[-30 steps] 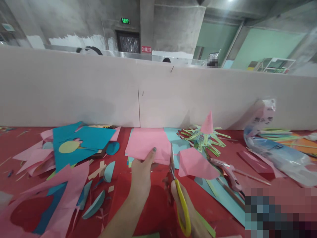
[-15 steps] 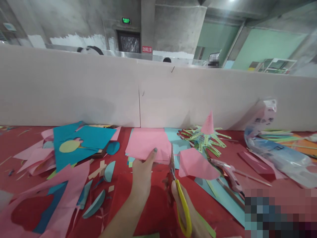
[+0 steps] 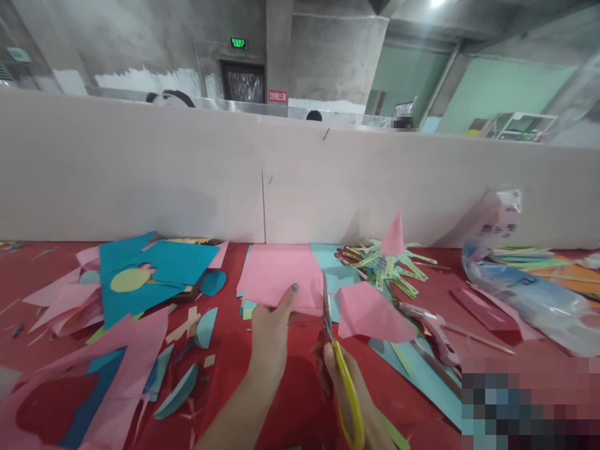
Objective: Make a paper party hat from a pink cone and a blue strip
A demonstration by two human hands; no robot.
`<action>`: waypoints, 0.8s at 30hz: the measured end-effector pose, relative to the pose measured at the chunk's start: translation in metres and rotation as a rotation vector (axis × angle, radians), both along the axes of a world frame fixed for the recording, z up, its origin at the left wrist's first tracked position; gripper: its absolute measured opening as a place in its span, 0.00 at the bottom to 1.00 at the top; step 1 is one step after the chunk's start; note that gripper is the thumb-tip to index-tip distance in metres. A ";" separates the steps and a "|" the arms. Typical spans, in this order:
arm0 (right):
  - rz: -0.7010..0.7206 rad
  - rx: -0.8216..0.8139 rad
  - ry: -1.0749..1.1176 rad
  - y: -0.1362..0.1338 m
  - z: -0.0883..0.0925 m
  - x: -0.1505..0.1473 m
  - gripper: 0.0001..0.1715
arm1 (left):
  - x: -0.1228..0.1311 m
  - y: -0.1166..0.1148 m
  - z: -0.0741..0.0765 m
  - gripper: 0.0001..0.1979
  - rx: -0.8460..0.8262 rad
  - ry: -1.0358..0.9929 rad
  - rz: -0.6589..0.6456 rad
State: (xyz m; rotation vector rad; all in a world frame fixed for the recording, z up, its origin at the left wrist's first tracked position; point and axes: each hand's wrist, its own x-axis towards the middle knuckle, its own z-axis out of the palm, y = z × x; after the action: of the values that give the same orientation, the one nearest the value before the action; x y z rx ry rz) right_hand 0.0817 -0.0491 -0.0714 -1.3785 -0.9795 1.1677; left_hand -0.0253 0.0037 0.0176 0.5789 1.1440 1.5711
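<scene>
My left hand (image 3: 274, 312) grips the near edge of a pink sheet of paper (image 3: 279, 269), thumb on top and the other fingers hidden beneath. My right hand (image 3: 340, 369) is closed round the yellow handle of a pair of scissors (image 3: 349, 400). The scissor blades point away from me, upright along the right edge of the pink sheet. From here I cannot tell whether they touch it. Light blue paper (image 3: 330, 265) shows behind the sheet. A loose pink piece (image 3: 370, 312) lies right of the blades.
A white partition (image 3: 187, 175) closes off the back. At right lie a pink glue gun (image 3: 438, 331), a plastic bag (image 3: 529, 294) and a green strip craft with a pink cone (image 3: 394, 237). Blue cardboard (image 3: 178, 262) and pink offcuts (image 3: 135, 369) cover the left of the red table.
Hardly anything differs. Both hands, the pink sheet and the scissors keep nearly the same places, and the view has shifted very slightly.
</scene>
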 end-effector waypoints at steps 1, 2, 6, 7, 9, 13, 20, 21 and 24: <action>0.015 -0.008 0.007 -0.001 0.000 0.000 0.17 | 0.000 -0.001 0.002 0.20 -0.003 0.008 -0.002; 0.027 -0.013 0.008 -0.002 0.000 -0.001 0.17 | 0.000 -0.001 0.003 0.20 -0.005 0.015 -0.004; 0.057 -0.021 0.039 -0.005 0.002 -0.002 0.23 | 0.001 0.000 0.003 0.18 -0.020 0.007 0.009; 0.059 -0.021 0.052 -0.005 0.003 -0.002 0.24 | 0.001 0.001 0.003 0.18 -0.020 -0.007 0.016; 0.057 -0.022 0.079 -0.006 0.005 -0.002 0.23 | 0.002 0.001 0.002 0.18 -0.011 -0.037 0.018; 0.045 -0.023 0.102 -0.004 0.004 -0.001 0.17 | 0.001 0.001 0.001 0.19 0.000 -0.017 0.024; 0.019 0.011 0.097 -0.008 0.006 0.008 0.17 | 0.000 0.002 0.002 0.20 0.004 -0.032 0.033; 0.020 0.015 0.094 -0.010 0.006 0.010 0.17 | 0.000 0.002 0.003 0.20 0.008 -0.036 0.030; 0.023 0.029 0.082 -0.010 0.005 0.013 0.17 | 0.002 0.001 0.004 0.21 0.023 -0.050 0.031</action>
State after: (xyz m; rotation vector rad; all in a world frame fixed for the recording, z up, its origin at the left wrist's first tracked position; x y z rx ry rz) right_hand 0.0944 -0.0587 -0.0661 -1.2891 -0.9530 1.2134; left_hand -0.0236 0.0042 0.0217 0.5360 1.1034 1.6183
